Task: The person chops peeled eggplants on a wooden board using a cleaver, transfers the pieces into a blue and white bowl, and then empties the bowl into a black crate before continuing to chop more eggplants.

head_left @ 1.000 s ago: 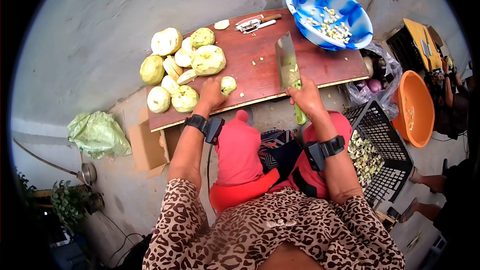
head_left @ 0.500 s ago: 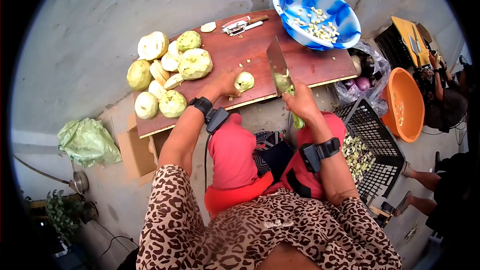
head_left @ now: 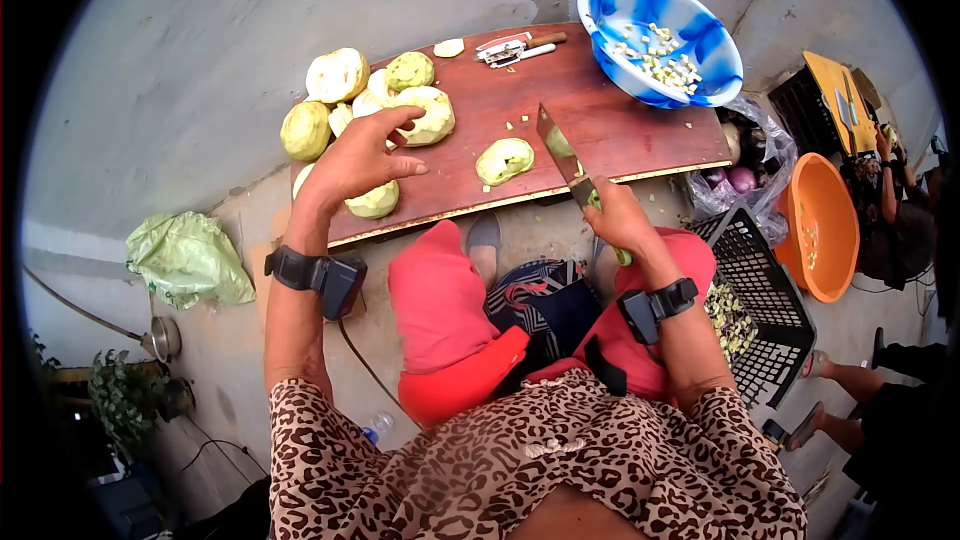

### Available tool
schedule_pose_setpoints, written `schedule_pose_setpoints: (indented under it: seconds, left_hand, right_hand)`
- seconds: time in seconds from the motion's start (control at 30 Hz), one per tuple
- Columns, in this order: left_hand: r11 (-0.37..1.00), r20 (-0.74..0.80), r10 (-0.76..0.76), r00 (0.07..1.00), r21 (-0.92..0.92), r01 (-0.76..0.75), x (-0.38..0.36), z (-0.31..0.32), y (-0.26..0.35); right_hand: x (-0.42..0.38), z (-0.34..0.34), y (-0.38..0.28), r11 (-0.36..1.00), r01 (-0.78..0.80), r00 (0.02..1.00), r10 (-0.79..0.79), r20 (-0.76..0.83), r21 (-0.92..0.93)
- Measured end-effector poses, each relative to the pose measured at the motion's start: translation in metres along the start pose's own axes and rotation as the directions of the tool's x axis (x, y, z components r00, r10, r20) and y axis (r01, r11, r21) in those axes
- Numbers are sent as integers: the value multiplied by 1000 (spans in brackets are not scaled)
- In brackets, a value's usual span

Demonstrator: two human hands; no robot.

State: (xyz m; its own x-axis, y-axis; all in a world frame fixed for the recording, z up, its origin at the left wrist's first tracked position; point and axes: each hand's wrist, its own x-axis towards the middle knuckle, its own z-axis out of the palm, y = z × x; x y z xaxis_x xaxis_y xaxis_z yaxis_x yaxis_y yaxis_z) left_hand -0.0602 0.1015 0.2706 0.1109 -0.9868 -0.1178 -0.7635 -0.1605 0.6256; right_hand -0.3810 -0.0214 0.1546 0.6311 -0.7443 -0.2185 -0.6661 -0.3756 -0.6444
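My left hand (head_left: 365, 165) is raised over the pile of peeled pale-green vegetables (head_left: 305, 130), its fingers apart and holding nothing. It hides part of the pile. My right hand (head_left: 622, 215) grips the green handle of a broad cleaver (head_left: 560, 152), whose blade points up and away over the board's near edge. Between my hands, one cut pale-green piece (head_left: 504, 161) lies on the red-brown board (head_left: 480, 100), with small bits around it. The blade is to the right of this piece, apart from it.
Peelers (head_left: 515, 50) lie at the board's far edge beside a blue-white basin (head_left: 660, 40) holding cubes. At right are a bag of purple vegetables (head_left: 741, 180), a black crate (head_left: 765, 310), an orange basin (head_left: 822, 230) and other people. A green bag (head_left: 190, 258) lies left.
My left hand has let go of the cut piece and moved left to the pile, its fingers spread. The cleaver is still in my right hand, its blade tilted differently. The view has shifted slightly.
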Motion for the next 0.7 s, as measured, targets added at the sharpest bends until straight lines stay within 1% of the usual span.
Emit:
schedule_pose_setpoints:
  seconds: [0.07, 0.1, 0.17, 0.23, 0.3, 0.33, 0.43, 0.47, 0.57, 0.67, 0.7]
  left_hand:
    - [994, -62, 36, 997, -97, -42, -2, 9, 6]
    - [993, -86, 83, 993, -78, -89, 4, 22, 1]
    - [991, -23, 86, 996, -97, -88, 27, 63, -18]
    - [991, 8, 116, 993, 60, -117, 49, 109, -33]
    - [981, 57, 37, 998, 187, -47, 58, 141, -28]
    - [968, 80, -9, 997, 251, -11, 59, 152, -27]
    - [931, 63, -107, 992, 356, 78, 66, 166, -30]
    - [926, -3, -68, 998, 372, 65, 69, 179, -47]
    - [978, -79, -36, 996, 203, 52, 68, 195, -67]
    - [976, -152, 35, 988, 218, -2, 68, 204, -77]
    - [977, -157, 37, 987, 213, -3, 66, 205, -76]
  right_hand:
    - [-1, 2, 0, 999, -7, 1000, 8, 20, -52]
    - [-1, 4, 0, 997, -9, 1000, 11, 29, -79]
    - [-2, 10, 0, 995, -4, 1000, 6, 22, -96]
    - [-1, 18, 4, 993, 6, 1000, -5, 13, -116]
    - [0, 31, 8, 991, 22, 1000, -21, 9, -133]
    - [0, 36, 8, 986, 57, 998, -55, 15, -154]
    - [-3, 43, 1, 973, 75, 997, -69, 37, -219]
    - [-1, 46, 2, 970, 80, 997, -77, 23, -229]
    - [6, 48, 6, 977, 74, 997, -68, 40, -201]
    - [4, 47, 2, 969, 109, 994, -101, 47, -222]
    - [4, 48, 3, 968, 108, 994, -100, 45, -226]
